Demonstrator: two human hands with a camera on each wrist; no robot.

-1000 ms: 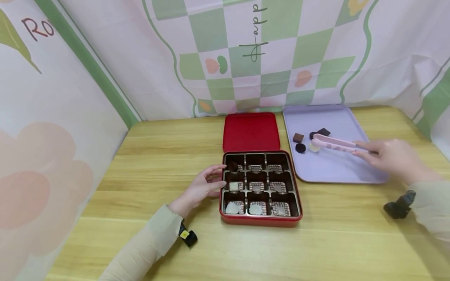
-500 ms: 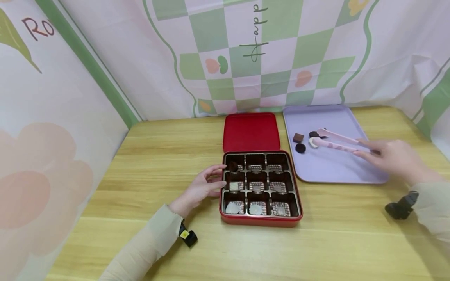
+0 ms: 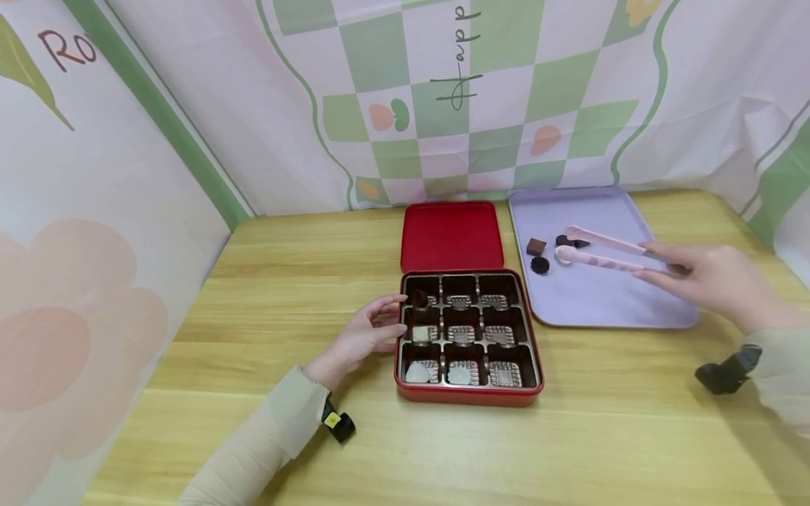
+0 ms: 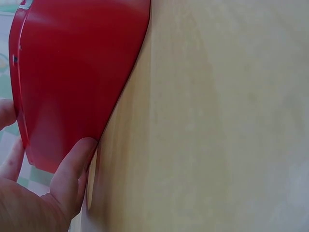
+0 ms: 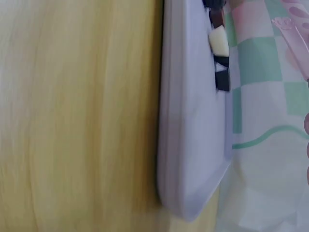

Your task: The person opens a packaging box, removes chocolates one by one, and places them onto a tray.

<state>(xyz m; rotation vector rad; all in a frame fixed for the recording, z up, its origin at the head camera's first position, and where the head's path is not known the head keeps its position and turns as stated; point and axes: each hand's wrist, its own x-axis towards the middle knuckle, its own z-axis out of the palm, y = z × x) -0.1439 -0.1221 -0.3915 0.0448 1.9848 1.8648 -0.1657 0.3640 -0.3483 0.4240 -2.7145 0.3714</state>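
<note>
"Happ" runs sideways up the backdrop [image 3: 500,105], cut off up top! My right hand [image 3: 721,282] grips pink tongs [image 3: 602,261], 2 tips apart over the lilac tray [image 3: 607,302], partly hiding a white piece [image 5: 219,42]; my left hand [image 3: 362,334], fingers apart, touches the red tin [image 3: 468,396].

The place was curtained off like a booth, patterned cloth [image 3: 503,102] hanging behind and beside a wooden table [image 3: 569,450]
</note>
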